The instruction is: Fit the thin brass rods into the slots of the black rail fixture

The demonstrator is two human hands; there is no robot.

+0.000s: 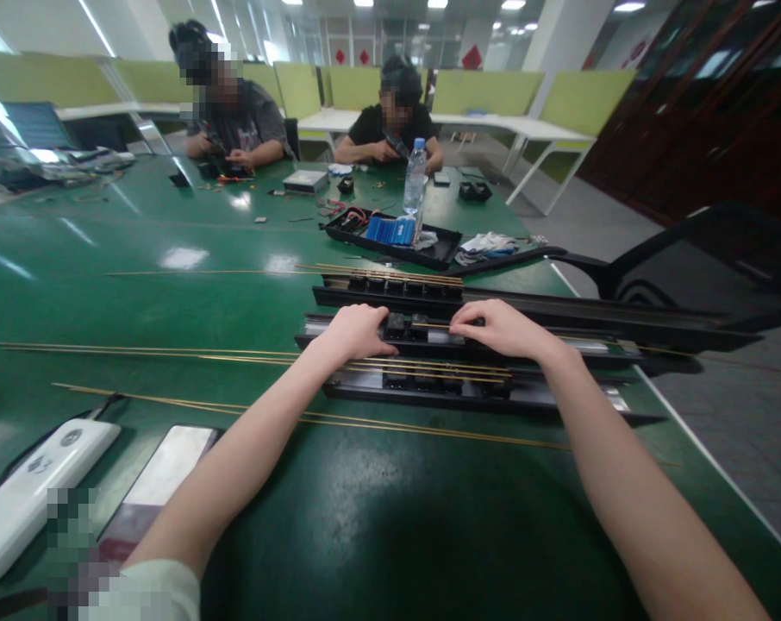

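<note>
Three long black channels lie side by side across the green table. My left hand (358,332) is closed over the middle channel (429,348), its fingers on the far side and thumb on the near side, beside small black blocks (396,324) set inside. Farther right along this channel, my right hand (494,326) pinches a thin brass-coloured rod (433,326) that runs toward the blocks. Several similar rods (442,369) lie over blocks in the near channel (390,397). The far channel (526,302) also carries rods and blocks.
Loose rods (390,424) lie in front of the channels. A white device (47,483) and a phone (171,466) are at left. Beyond are a black tray (439,250), a water bottle (415,177) and two people working. A chair (701,250) stands right of the table edge.
</note>
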